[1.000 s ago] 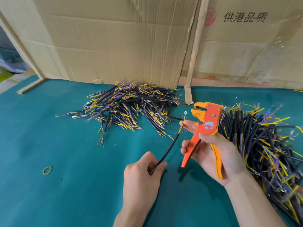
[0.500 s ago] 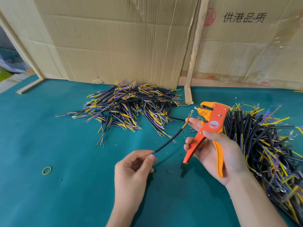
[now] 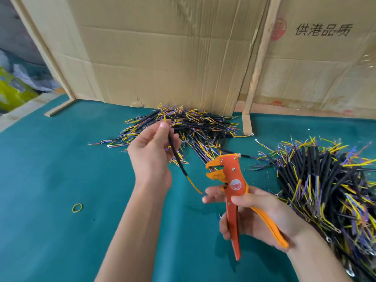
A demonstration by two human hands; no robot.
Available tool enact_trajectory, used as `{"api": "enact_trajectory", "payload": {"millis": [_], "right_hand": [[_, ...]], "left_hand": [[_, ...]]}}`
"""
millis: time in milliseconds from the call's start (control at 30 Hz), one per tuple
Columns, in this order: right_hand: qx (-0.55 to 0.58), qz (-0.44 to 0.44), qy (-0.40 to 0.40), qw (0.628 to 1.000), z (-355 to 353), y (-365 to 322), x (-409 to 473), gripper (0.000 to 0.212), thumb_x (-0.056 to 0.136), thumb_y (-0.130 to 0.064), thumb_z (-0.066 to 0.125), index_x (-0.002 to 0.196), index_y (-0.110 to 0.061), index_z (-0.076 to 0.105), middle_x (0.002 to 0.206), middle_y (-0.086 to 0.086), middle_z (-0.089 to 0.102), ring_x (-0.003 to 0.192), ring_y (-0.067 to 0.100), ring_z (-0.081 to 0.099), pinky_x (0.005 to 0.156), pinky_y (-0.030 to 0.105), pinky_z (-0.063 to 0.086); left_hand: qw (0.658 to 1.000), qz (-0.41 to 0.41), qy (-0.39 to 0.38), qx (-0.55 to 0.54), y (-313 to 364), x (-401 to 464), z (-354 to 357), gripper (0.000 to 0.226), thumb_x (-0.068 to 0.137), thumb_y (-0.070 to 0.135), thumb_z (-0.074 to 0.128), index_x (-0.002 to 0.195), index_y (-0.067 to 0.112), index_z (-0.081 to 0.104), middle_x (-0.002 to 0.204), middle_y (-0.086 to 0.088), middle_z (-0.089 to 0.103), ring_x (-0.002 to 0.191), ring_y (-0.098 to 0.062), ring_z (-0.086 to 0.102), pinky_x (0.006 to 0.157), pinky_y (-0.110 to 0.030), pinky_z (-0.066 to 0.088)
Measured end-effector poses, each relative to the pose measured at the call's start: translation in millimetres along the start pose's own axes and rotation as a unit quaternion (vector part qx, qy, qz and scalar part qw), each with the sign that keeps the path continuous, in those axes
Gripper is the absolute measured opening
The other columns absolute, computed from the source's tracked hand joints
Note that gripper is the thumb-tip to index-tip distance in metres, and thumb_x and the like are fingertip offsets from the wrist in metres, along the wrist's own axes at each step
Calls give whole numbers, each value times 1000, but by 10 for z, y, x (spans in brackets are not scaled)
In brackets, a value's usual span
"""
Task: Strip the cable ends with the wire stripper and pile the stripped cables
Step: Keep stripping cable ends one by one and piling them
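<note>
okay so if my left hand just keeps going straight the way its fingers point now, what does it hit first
Most likely the far cable pile by the cardboard wall. The left hand, pinching one black cable, points up and away toward that pile, with nothing between. Depth is unclear, so it may pass above the pile and meet the cardboard instead.

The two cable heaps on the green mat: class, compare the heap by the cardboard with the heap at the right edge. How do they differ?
1. The heap by the cardboard lies flat and spread thin; the right heap is thicker and denser.
2. The heap by the cardboard sits beyond the left hand; the right heap sits beside the right hand holding the wire stripper.

Both hold black cables with yellow and purple wires.
</note>
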State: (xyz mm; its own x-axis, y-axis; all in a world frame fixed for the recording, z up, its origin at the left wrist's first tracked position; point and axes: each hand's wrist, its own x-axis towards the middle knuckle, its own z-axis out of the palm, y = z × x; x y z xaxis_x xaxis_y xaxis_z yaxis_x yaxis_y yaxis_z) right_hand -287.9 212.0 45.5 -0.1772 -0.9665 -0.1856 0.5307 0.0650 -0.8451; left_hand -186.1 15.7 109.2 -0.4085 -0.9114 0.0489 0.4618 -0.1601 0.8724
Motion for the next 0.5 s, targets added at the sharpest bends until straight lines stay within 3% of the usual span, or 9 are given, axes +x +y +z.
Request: {"api": "enact_trajectory", "payload": {"millis": [167, 300, 500], "right_hand": [[28, -77, 35, 996, -47, -46, 10, 61, 77, -25, 80, 130, 0, 63, 145, 21, 55, 75, 35, 67, 70, 42, 56], [56, -150, 61, 985, -55, -76, 20, 71, 73, -29, 83, 134, -2, 62, 143, 21, 57, 79, 33, 67, 75, 40, 57], [52, -145, 114, 982, -47, -31, 67, 59, 73, -21, 76, 128, -2, 67, 116, 31, 61, 78, 36, 67, 72, 43, 57]], "left_hand": [[987, 62, -63, 133, -125, 69, 3, 11, 96, 4, 64, 89, 3, 73, 69, -6, 65, 57, -11, 54, 52, -20, 43], [973, 40, -98, 206, -517, -151, -20, 13, 92, 0, 69, 84, 10, 72, 69, -6, 69, 58, -14, 62, 51, -24, 45], [946, 50, -99, 303, -976, -484, 38, 15, 88, 7, 70, 84, 22, 73, 71, 8, 73, 67, -12, 71, 68, -30, 56]]}}
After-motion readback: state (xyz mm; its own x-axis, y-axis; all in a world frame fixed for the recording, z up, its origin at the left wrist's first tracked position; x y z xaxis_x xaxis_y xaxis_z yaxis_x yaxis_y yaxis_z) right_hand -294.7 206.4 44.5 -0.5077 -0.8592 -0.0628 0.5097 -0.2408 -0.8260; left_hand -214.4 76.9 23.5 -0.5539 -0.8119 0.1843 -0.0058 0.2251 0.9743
